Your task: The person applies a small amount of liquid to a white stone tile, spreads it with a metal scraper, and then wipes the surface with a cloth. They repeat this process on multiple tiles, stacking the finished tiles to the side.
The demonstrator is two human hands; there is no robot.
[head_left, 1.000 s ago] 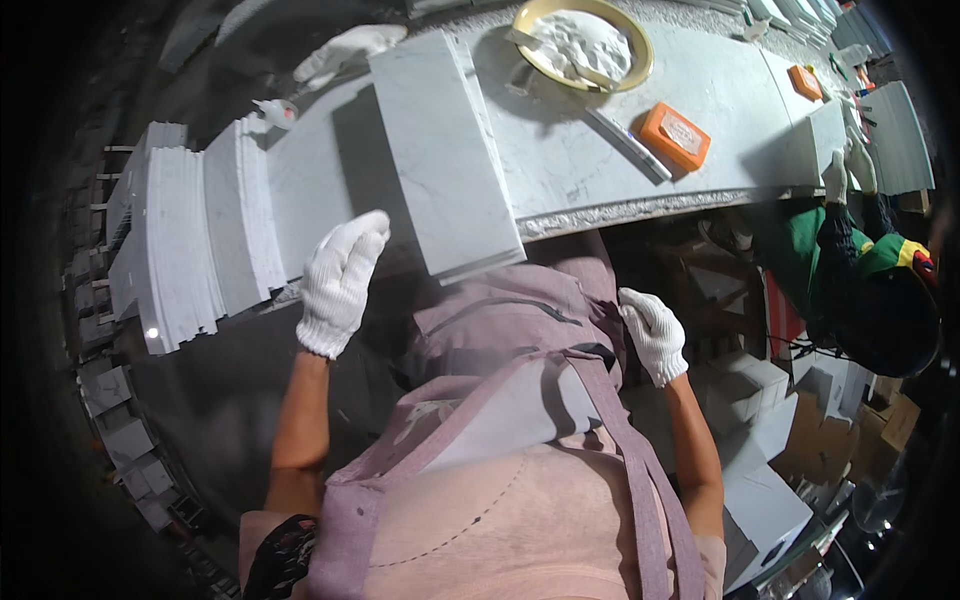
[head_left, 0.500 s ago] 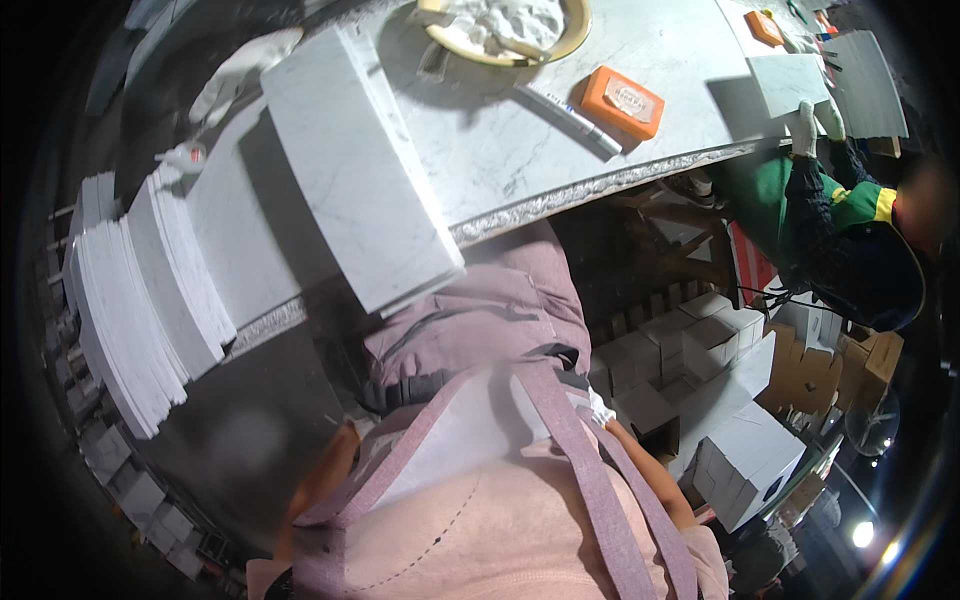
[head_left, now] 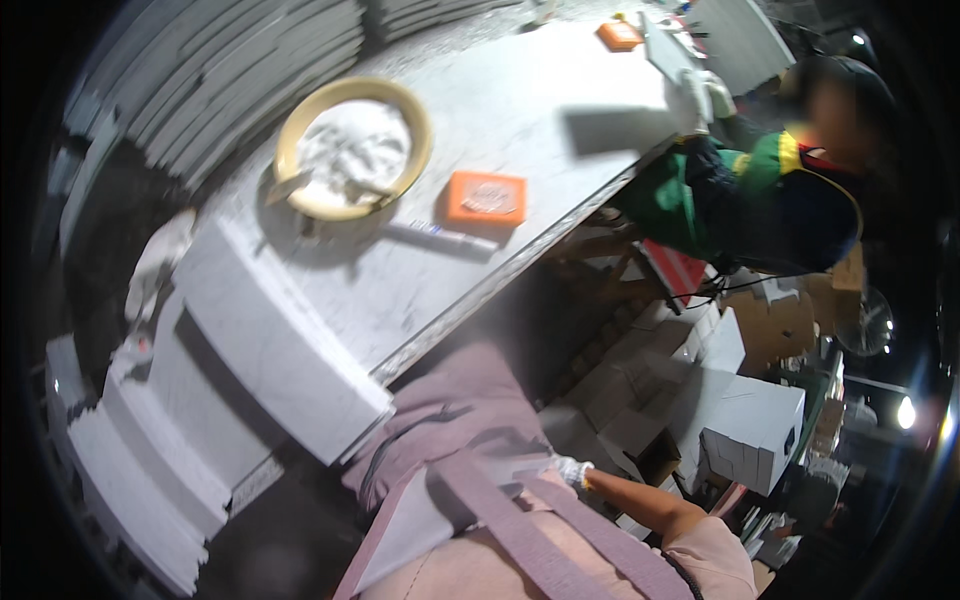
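My right hand (head_left: 572, 470), in a white glove, is at my waist beside the apron strap (head_left: 500, 510). Its fingers are too hidden to read. My left hand is out of sight. Close in front of me, a stack of grey-white marble slabs (head_left: 280, 340) juts past the near table edge. Beyond it stands a yellow bowl (head_left: 284, 150) with white, crumpled-looking contents and what looks like a tool handle on its rim. To its right lie a white marker (head_left: 440, 237) and an orange block with a pale label (head_left: 486, 198).
The marble-topped table (head_left: 520, 130) runs away to the right. A co-worker (head_left: 740, 195) in gloves holds a slab there, near another orange block (head_left: 620, 36). More stacked slabs (head_left: 150, 480) stand at left. White boxes (head_left: 755, 430) and cartons fill the right side.
The view has swung to the right, so the bowl, block and slab stack sit farther left. My left arm has gone out of view. The co-worker's slab is now tipped more upright.
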